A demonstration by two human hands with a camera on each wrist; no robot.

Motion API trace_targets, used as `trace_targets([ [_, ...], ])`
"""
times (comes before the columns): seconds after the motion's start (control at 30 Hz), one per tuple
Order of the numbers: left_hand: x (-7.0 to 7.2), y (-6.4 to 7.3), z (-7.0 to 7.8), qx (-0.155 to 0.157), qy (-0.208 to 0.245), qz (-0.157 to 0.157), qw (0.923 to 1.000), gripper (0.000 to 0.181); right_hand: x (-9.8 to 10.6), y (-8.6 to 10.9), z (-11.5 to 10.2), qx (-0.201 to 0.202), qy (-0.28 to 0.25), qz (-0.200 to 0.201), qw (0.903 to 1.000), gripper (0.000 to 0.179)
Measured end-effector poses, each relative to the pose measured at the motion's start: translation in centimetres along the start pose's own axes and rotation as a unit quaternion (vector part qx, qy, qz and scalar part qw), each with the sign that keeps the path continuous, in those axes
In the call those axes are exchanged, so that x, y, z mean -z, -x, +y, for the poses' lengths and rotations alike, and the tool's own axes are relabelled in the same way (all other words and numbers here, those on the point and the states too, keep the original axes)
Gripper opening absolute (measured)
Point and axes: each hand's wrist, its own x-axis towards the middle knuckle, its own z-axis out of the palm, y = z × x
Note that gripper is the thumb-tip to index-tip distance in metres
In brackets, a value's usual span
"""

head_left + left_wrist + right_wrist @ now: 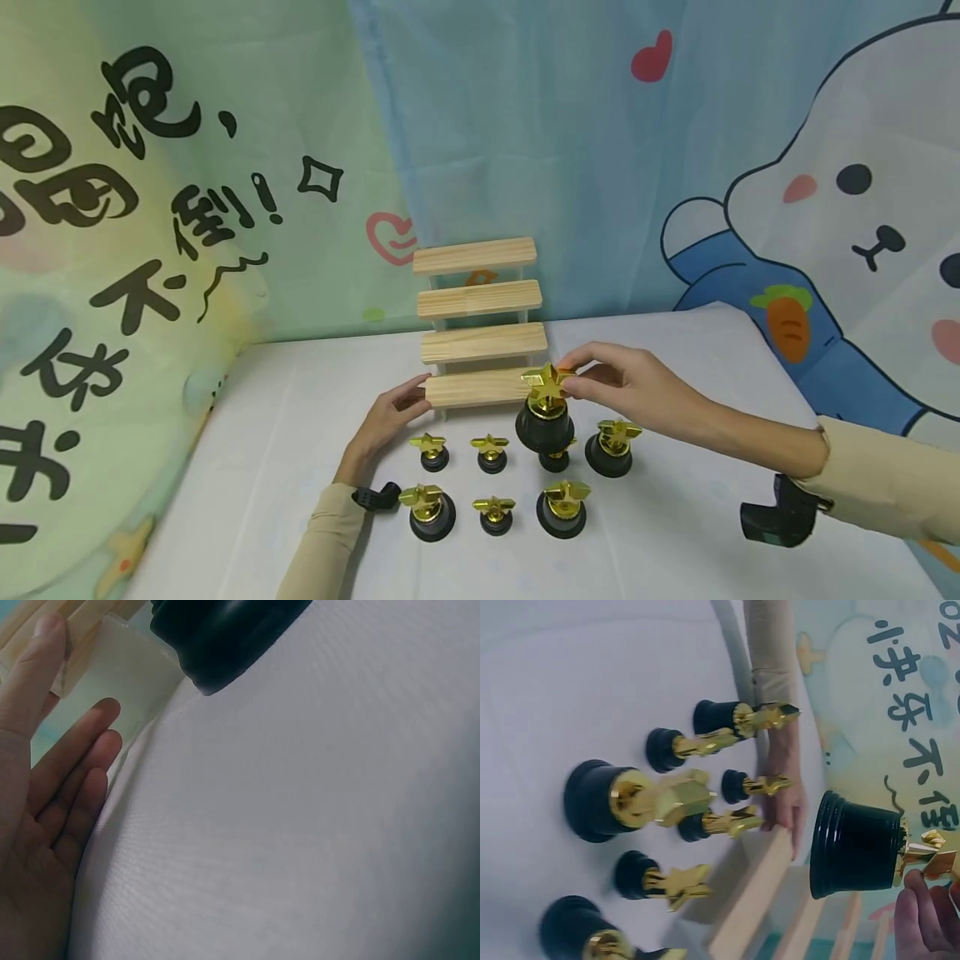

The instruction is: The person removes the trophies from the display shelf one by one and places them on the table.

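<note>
A gold star trophy (546, 408) with a black base is held up in front of the wooden tiered stand (480, 342), its base clear of the tablecloth. My right hand (637, 385) pinches it by the gold star; the right wrist view shows fingertips (915, 889) at the star beside the black base (859, 844). At the left end of the lowest board, my left hand (390, 417) grips the stand, thumb (41, 652) on the wood and the other fingers loosely bent below. Several more star trophies stand upright in front, including a small one (491, 454) and a larger one (564, 508).
A white cloth (675, 533) covers the table. Behind the stand hangs a printed curtain (525, 125) with a cartoon bear and writing. One trophy (431, 512) stands close to the left wrist's black camera (377, 497). Another trophy (612, 448) stands below the right forearm.
</note>
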Motion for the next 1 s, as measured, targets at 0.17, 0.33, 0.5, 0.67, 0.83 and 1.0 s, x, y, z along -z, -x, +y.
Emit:
trace_targets([
  [0.17, 0.1, -0.1, 0.0, 0.002, -0.004, -0.001, 1.0, 0.054, 0.4, 1.9, 1.0, -0.007, -0.005, 0.006, 0.9999, 0.022],
  [0.33, 0.3, -0.3, -0.3, -0.007, -0.002, 0.002, 1.0, 0.054, 0.8, 3.6, 1.8, 0.001, 0.015, 0.023, 0.9996, 0.019],
  [0.5, 0.3, -0.5, -0.5, -0.012, 0.002, -0.003, 0.9999, 0.055, 1.0, 5.3, 3.1, 0.014, 0.033, 0.032, 0.9988, 0.017],
  [0.67, 0.3, -0.7, -0.5, -0.008, 0.001, 0.0, 1.0, 0.055, 1.2, 6.6, 4.4, 0.023, 0.046, 0.038, 0.9979, 0.017],
  [0.83, 0.3, -0.5, -0.4, -0.008, 0.002, -0.002, 1.0, 0.055, 1.3, 7.7, 5.6, 0.013, 0.031, 0.033, 0.9989, 0.018],
  [1.0, 0.2, -0.2, -0.4, -0.004, 0.003, -0.005, 1.0, 0.055, 0.7, 8.8, 7.5, 0.03, 0.024, 0.033, 0.9987, 0.018],
])
